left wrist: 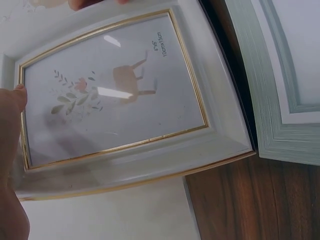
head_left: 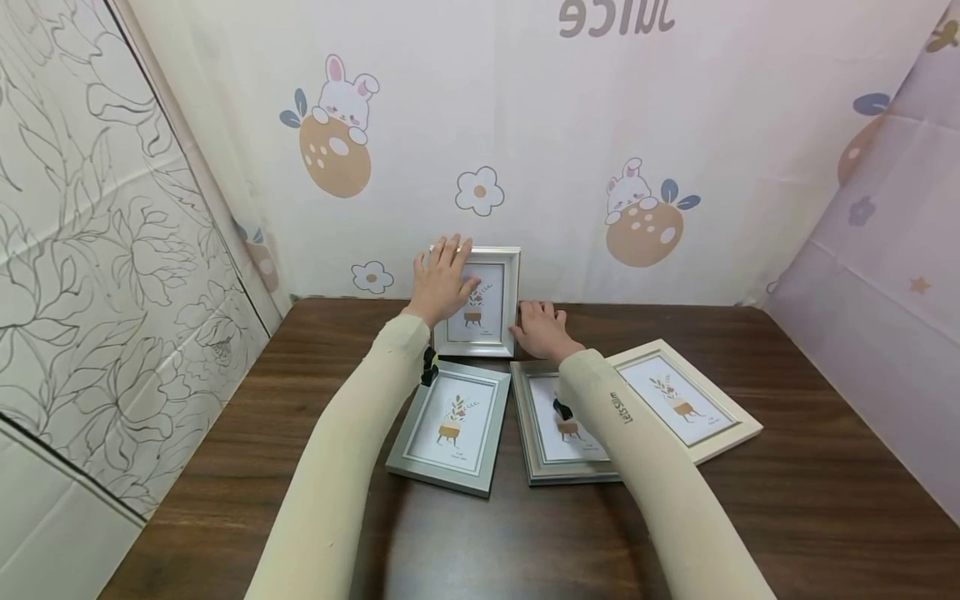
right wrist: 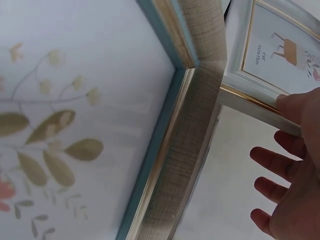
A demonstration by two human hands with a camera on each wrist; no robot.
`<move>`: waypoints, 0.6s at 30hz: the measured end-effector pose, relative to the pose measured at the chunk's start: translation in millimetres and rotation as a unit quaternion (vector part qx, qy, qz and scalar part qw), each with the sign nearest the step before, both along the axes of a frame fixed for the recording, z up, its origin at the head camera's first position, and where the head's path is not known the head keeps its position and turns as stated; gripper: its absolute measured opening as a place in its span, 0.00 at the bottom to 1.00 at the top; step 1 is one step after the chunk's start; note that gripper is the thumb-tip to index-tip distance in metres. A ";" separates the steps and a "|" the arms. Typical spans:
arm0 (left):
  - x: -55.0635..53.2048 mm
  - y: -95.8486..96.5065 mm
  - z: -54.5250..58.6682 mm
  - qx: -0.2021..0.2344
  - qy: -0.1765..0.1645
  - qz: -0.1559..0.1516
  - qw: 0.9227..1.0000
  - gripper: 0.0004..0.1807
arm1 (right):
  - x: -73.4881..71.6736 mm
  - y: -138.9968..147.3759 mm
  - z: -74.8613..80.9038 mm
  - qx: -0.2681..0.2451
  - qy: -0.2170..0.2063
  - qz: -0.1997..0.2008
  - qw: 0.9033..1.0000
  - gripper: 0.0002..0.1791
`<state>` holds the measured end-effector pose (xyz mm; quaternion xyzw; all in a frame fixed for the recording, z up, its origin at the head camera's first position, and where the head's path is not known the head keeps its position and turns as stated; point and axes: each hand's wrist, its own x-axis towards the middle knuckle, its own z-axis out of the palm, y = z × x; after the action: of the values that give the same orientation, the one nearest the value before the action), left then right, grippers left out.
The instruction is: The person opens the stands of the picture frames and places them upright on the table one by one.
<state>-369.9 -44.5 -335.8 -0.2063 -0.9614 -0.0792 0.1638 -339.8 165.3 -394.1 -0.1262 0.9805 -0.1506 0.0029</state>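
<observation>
White frame (head_left: 491, 310) is stood upright, long axis vertical, at the rear of the surface (head_left: 450, 550), its upper left covered by the left hand (head_left: 441, 287), lower right edge touched by the right hand (head_left: 546, 332), both grips unclenched.

The standing frame (head_left: 483, 304) is at mid-picture on the table (head_left: 225, 517), curtain (head_left: 555, 150) behind; below it lie left frame (head_left: 453, 429), middle frame (head_left: 553, 447) and, farthest right, right frame (head_left: 678, 398).

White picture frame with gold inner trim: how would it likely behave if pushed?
The white picture frame would probably stay stiff, given its straight, solid-looking border. Standing upright on its lower edge, it could tip if nudged. Its glossy front shows bright glare streaks and may feel slippery.
</observation>
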 end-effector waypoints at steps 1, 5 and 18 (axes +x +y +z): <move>0.9 0.8 0.7 0.000 0.000 -0.001 1.000 0.39 | 0.2 0.5 -0.1 0.000 0.001 0.000 1.000 0.29; 4.6 4.2 3.0 -0.004 0.004 -0.009 1.000 0.40 | 1.8 2.6 -0.5 0.001 0.003 0.001 1.000 0.30; 17.2 0.5 -5.2 0.008 0.036 -0.040 0.999 0.42 | 14.2 20.4 3.3 0.006 0.022 0.017 1.000 0.29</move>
<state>-352.7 -43.9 -341.0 -0.2458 -0.9453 -0.0855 0.1965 -325.6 185.7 -390.8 -0.1462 0.9789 -0.1419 -0.0157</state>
